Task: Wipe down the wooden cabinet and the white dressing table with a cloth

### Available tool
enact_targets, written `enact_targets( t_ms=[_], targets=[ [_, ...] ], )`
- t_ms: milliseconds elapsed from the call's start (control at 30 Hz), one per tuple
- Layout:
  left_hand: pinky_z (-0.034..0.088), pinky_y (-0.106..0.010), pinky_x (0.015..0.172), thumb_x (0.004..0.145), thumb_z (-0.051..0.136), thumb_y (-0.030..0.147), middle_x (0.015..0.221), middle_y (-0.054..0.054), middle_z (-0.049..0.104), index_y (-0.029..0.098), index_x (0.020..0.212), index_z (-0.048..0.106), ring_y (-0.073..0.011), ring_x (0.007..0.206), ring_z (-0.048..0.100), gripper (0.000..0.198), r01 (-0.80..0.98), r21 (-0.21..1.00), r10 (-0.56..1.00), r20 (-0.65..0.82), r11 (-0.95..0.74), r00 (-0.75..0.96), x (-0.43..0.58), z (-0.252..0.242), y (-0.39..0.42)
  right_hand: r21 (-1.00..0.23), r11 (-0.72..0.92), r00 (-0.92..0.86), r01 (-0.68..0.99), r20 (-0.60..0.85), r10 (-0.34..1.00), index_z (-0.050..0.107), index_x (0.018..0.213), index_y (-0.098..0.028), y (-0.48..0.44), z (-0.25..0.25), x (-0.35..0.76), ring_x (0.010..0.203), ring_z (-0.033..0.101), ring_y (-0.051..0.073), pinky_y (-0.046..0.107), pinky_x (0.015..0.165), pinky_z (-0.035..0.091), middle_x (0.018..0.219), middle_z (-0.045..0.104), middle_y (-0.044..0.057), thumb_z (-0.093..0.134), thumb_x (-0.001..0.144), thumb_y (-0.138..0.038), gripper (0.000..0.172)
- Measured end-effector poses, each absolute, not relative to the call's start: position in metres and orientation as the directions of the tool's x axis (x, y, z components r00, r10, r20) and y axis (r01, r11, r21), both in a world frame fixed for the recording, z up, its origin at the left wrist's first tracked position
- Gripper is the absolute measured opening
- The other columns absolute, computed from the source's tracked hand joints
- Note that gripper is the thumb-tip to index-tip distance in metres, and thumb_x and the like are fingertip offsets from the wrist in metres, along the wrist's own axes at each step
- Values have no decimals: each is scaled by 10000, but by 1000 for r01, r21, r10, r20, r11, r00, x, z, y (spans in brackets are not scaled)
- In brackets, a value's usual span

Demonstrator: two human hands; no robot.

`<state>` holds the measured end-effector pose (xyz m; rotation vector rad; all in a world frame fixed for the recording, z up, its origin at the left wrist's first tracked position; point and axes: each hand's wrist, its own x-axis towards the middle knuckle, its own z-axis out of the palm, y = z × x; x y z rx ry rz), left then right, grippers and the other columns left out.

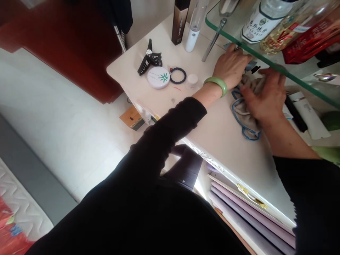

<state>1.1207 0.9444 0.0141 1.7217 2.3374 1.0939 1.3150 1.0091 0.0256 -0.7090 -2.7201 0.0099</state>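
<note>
Cloth (241,114) lies under flat right hand (265,97); left hand (230,66) seems curled.

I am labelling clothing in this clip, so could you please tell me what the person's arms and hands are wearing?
Both arms wear black long sleeves. The left sleeve ends short of the wrist. The right sleeve ends higher, baring most of the forearm. A smooth green bangle circles the left wrist. The left hand and right hand are gloveless.
</note>
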Motion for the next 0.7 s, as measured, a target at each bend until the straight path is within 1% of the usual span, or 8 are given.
enact_targets(
  t_ms=[67, 133, 200, 267, 333, 467, 633, 700],
  targets=[
    [231, -725, 1168, 850, 773, 194, 1384, -136, 755, 375, 1090, 807, -477, 1411, 209, 302, 787, 616, 830, 422, 31, -364, 1115, 2, 961, -59, 925, -889, 375, 260, 377, 560, 1630, -272, 992, 26, 1349, 1691, 418, 443, 703, 1329, 412, 1780, 425, 225, 697, 989, -504, 695],
    [108, -733, 1214, 794, 808, 248, 1392, -98, 769, 430, 1016, 806, -490, 1413, 187, 287, 773, 633, 819, 466, -44, -334, 1113, -6, 971, -32, 948, -927, 318, 197, 318, 600, 1644, -356, 976, 29, 1378, 1717, 373, 448, 719, 1358, 368, 1840, 380, 153, 634, 1027, -547, 647],
    [-34, -685, 1291, 773, 794, 204, 1468, -70, 751, 436, 1125, 821, -470, 1458, 178, 422, 804, 591, 821, 486, -56, -300, 1118, -7, 971, -1, 952, -940, 305, 160, 301, 603, 1677, -376, 964, 34, 1395, 1660, 439, 463, 719, 1319, 424, 1836, 419, 133, 564, 1057, -585, 656],
    [-138, -620, 1331, 830, 740, 151, 1523, -82, 728, 396, 1360, 794, -435, 1513, 211, 587, 847, 532, 839, 469, -19, -276, 1127, -2, 962, 39, 943, -936, 330, 142, 322, 622, 1689, -337, 957, 39, 1398, 1582, 504, 483, 718, 1250, 488, 1809, 478, 149, 498, 1079, -620, 683],
    [-150, -565, 1347, 925, 683, 141, 1550, -91, 718, 349, 1522, 737, -404, 1531, 251, 634, 868, 496, 862, 429, 27, -271, 1135, 4, 952, 79, 922, -921, 378, 131, 367, 639, 1690, -253, 953, 43, 1389, 1519, 541, 504, 716, 1187, 522, 1769, 527, 191, 421, 1105, -608, 718],
    [-138, -534, 1339, 1015, 573, 150, 1617, -33, 677, 376, 1526, 741, -350, 1475, 185, 584, 849, 496, 868, 324, 183, -376, 1137, 8, 947, 102, 867, -872, 487, 106, 478, 598, 1712, -130, 949, 51, 1348, 1440, 560, 523, 702, 1132, 527, 1698, 561, 272, 427, 1111, -524, 738],
    [-151, -584, 1307, 990, 564, 250, 1516, -79, 732, 385, 1402, 795, -381, 1465, 142, 491, 813, 515, 777, 382, 270, -500, 1121, 3, 949, 64, 814, -816, 577, 97, 570, 574, 1717, -116, 956, 58, 1295, 1484, 515, 523, 686, 1139, 511, 1700, 543, 282, 475, 1126, -413, 669],
    [-136, -582, 1311, 994, 585, 306, 1567, -68, 704, 369, 1412, 783, -370, 1505, 110, 467, 782, 535, 744, 370, 320, -557, 1115, 3, 946, 16, 810, -805, 586, 117, 581, 566, 1720, -134, 964, 57, 1278, 1517, 497, 511, 697, 1174, 490, 1746, 516, 255, 496, 1131, -393, 648]
  ],
)
